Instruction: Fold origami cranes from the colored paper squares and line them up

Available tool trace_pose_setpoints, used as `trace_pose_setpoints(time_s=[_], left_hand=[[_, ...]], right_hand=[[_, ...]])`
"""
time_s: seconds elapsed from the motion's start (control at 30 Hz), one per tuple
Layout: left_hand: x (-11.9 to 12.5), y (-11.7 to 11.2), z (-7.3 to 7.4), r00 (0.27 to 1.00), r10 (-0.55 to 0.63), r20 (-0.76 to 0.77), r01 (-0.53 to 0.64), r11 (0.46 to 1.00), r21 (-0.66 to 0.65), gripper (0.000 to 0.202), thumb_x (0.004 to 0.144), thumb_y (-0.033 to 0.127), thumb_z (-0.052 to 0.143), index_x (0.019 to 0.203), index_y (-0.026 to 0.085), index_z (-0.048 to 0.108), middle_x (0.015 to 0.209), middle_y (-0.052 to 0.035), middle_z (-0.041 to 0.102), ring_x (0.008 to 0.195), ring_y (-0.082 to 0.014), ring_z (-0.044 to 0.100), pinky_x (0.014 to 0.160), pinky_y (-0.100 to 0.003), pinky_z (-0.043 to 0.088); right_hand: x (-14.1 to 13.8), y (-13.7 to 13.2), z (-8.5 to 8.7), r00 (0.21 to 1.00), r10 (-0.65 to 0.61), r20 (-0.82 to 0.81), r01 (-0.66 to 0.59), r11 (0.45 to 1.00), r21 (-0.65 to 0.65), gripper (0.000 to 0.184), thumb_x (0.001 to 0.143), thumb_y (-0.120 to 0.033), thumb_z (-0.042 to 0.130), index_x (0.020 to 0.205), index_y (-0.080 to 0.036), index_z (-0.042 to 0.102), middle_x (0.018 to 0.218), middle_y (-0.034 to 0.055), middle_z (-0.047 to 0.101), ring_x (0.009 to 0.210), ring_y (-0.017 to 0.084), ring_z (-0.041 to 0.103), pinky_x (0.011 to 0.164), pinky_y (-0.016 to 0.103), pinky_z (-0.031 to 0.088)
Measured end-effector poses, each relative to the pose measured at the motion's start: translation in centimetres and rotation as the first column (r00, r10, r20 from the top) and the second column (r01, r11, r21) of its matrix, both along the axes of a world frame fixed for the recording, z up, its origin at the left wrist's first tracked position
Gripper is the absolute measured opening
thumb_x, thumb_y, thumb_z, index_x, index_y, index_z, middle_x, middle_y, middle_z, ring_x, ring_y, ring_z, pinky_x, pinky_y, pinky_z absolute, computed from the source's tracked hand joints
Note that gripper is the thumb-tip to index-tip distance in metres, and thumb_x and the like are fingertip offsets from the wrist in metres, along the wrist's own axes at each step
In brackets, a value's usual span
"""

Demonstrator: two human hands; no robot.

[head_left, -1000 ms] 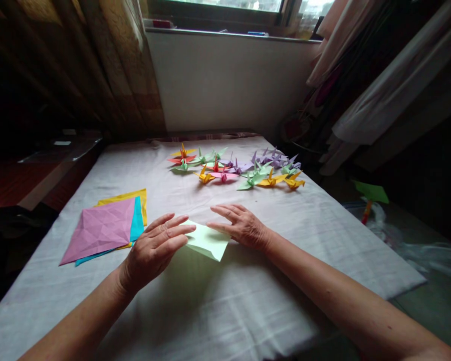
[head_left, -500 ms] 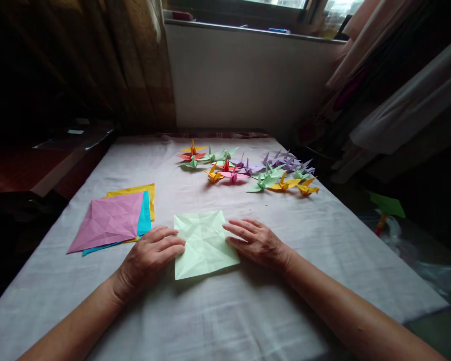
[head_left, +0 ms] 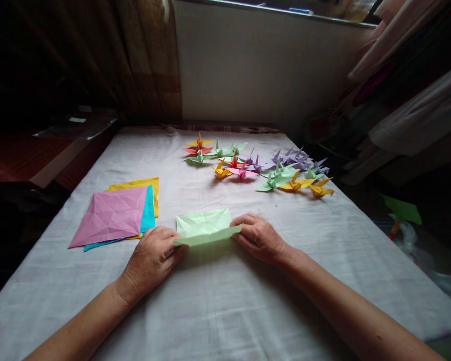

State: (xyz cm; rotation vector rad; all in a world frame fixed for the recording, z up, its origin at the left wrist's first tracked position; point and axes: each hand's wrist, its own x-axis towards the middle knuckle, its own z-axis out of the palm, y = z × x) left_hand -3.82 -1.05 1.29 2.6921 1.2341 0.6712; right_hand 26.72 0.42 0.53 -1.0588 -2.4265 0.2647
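Note:
A pale green sheet of origami paper (head_left: pixel 205 223), marked with creases, lies in front of me with its near part bent up and over. My left hand (head_left: pixel 156 255) grips the left end of that raised flap, thumb and fingers closed on it. At the opposite end, my right hand (head_left: pixel 257 238) pinches the paper's right corner. Left of my left hand is a stack of creased sheets: a pink sheet (head_left: pixel 115 213) on top, with a blue sheet (head_left: pixel 148 210) and a yellow sheet (head_left: pixel 157 193) showing from under it.
Several folded paper cranes in orange (head_left: pixel 221 172), green (head_left: pixel 272 181), purple (head_left: pixel 285 158), red and pink stand across the far side of the cloth-covered table (head_left: pixel 210 311). Behind it is a wall (head_left: pixel 244 70), with a curtain (head_left: pixel 143 65) on the left and hanging cloths (head_left: pixel 417 120) on the right.
The green sheet was lying flat with both hands resting at its sides; now its near edge is lifted and bent away from me, held at both ends. The view has tilted slightly downward.

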Motion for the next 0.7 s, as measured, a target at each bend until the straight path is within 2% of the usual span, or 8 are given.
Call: trace_pose_setpoints(time_s=[0.1, 0.17, 0.23, 0.3, 0.37, 0.43, 0.57, 0.7], left_hand=[[0.2, 0.4, -0.1, 0.985, 0.175, -0.003, -0.174, 0.982, -0.075, 0.021, 0.092, 0.035, 0.054, 0.079, 0.020, 0.063, 0.066, -0.0010, 0.061, 0.064, -0.0195, 0.059, 0.062, -0.032, 0.046], [0.4, 0.8, -0.2, 0.967, 0.255, 0.020, -0.251, 0.962, -0.110, 0.024, 0.090, 0.034, 0.057, 0.107, 0.018, 0.061, 0.067, 0.0013, 0.061, 0.062, -0.0195, 0.060, 0.062, -0.032, 0.048], [0.5, 1.1, -0.3, 0.958, 0.283, 0.051, -0.278, 0.957, -0.079, 0.051, 0.090, 0.032, 0.057, 0.137, 0.016, 0.044, 0.076, -0.0001, 0.065, 0.068, -0.0206, 0.064, 0.068, -0.034, 0.052], [0.8, 1.1, -0.3, 0.956, 0.287, 0.053, -0.290, 0.956, 0.049, 0.059, 0.091, 0.029, 0.056, 0.145, 0.017, 0.036, 0.098, -0.0078, 0.068, 0.087, -0.0246, 0.066, 0.080, -0.039, 0.053], [1.5, 0.8, -0.3, 0.969, 0.249, 0.008, -0.245, 0.950, 0.192, 0.046, 0.092, 0.023, 0.054, 0.137, 0.022, 0.049, 0.125, -0.0143, 0.062, 0.114, -0.0305, 0.059, 0.096, -0.048, 0.048], [2.3, 0.3, -0.3, 0.988, 0.137, -0.066, -0.118, 0.964, 0.239, 0.034, 0.093, 0.018, 0.050, 0.123, 0.025, 0.062, 0.141, -0.0111, 0.055, 0.132, -0.0319, 0.047, 0.108, -0.053, 0.037], [3.9, -0.7, -0.8, 0.985, -0.064, -0.160, 0.084, 0.990, 0.117, 0.040, 0.097, 0.038, 0.047, 0.133, 0.024, 0.058, 0.142, -0.0061, 0.057, 0.136, -0.0269, 0.045, 0.118, -0.049, 0.024], [3.9, -0.8, -1.7, 0.977, -0.089, -0.193, 0.099, 0.994, 0.043, 0.054, 0.098, 0.050, 0.041, 0.143, 0.019, 0.048, 0.144, -0.0089, 0.054, 0.136, -0.0268, 0.045, 0.117, -0.047, 0.026]], right_hand=[[-1.1, 0.6, -0.4, 0.982, -0.181, -0.047, 0.179, 0.983, -0.051, 0.026, 0.091, -0.023, 0.054, 0.067, -0.021, 0.064, 0.083, 0.0039, 0.069, 0.077, 0.017, 0.062, 0.074, 0.032, 0.047], [-1.9, 0.8, -0.6, 0.952, -0.299, -0.068, 0.295, 0.954, -0.056, 0.027, 0.089, -0.025, 0.057, 0.062, -0.022, 0.061, 0.082, 0.0033, 0.068, 0.077, 0.018, 0.061, 0.075, 0.033, 0.045], [-2.6, 0.6, -0.8, 0.921, -0.382, -0.074, 0.381, 0.924, -0.031, 0.025, 0.086, -0.024, 0.059, 0.061, -0.022, 0.060, 0.083, 0.0034, 0.067, 0.081, 0.019, 0.059, 0.076, 0.034, 0.043], [-3.0, 0.4, -1.0, 0.906, -0.416, -0.071, 0.418, 0.909, 0.006, 0.024, 0.084, -0.024, 0.060, 0.061, -0.022, 0.059, 0.084, 0.0037, 0.067, 0.082, 0.020, 0.057, 0.076, 0.035, 0.041], [-3.2, 0.2, -1.0, 0.905, -0.419, -0.070, 0.421, 0.906, 0.030, 0.023, 0.084, -0.024, 0.060, 0.061, -0.022, 0.058, 0.085, 0.0036, 0.067, 0.082, 0.020, 0.056, 0.075, 0.035, 0.040], [-3.2, 0.2, -1.0, 0.907, -0.417, -0.063, 0.419, 0.907, 0.035, 0.023, 0.084, -0.024, 0.059, 0.061, -0.022, 0.057, 0.086, 0.0037, 0.067, 0.082, 0.020, 0.056, 0.075, 0.035, 0.039], [-3.2, 0.2, -1.0, 0.907, -0.417, -0.054, 0.419, 0.907, 0.029, 0.023, 0.085, -0.024, 0.058, 0.062, -0.022, 0.056, 0.086, 0.0040, 0.067, 0.083, 0.021, 0.057, 0.077, 0.036, 0.039], [-3.2, 0.1, -1.1, 0.905, -0.415, -0.089, 0.419, 0.908, 0.021, 0.023, 0.084, -0.023, 0.059, 0.062, -0.022, 0.055, 0.086, 0.0034, 0.068, 0.084, 0.021, 0.058, 0.078, 0.037, 0.040]])
